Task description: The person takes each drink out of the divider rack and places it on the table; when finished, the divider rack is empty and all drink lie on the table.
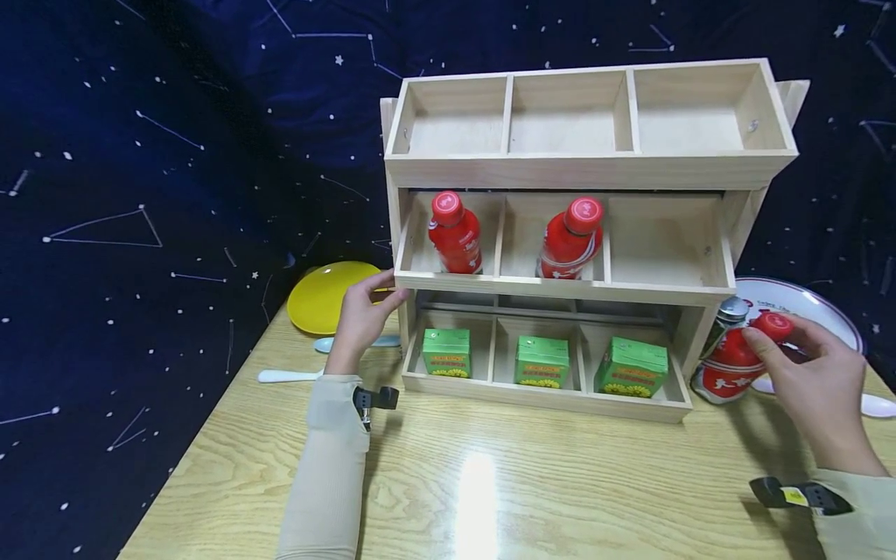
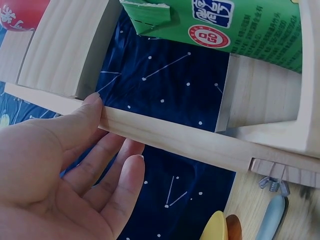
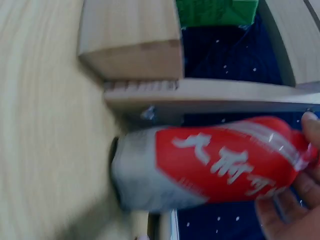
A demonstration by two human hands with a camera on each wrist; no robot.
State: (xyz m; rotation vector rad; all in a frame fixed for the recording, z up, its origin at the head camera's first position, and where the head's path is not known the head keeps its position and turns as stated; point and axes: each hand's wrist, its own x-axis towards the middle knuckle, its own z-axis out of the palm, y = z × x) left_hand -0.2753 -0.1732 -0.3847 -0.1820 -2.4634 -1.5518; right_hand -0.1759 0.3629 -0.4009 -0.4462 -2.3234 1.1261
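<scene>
My right hand (image 1: 822, 381) grips a red bottle (image 1: 731, 362) by its neck, just below the red cap, at the right side of the wooden shelf (image 1: 595, 169). White lettering shows on that bottle's red label in the right wrist view, its clear lower end over the table. On the other side, my left hand (image 1: 364, 323) holds the shelf's left upright (image 2: 170, 132), thumb on one edge and fingers behind. Two more red bottles stand in the middle tier, one in the left compartment (image 1: 458, 241) and one in the centre (image 1: 570, 241).
Green boxes (image 1: 448, 352) sit in the bottom tier, one per compartment. A yellow plate (image 1: 325, 299), a blue utensil (image 1: 385, 341) and a white utensil (image 1: 287, 376) lie left. Behind the held bottle are a metal-capped jar (image 1: 733, 309) and a white plate (image 1: 833, 315).
</scene>
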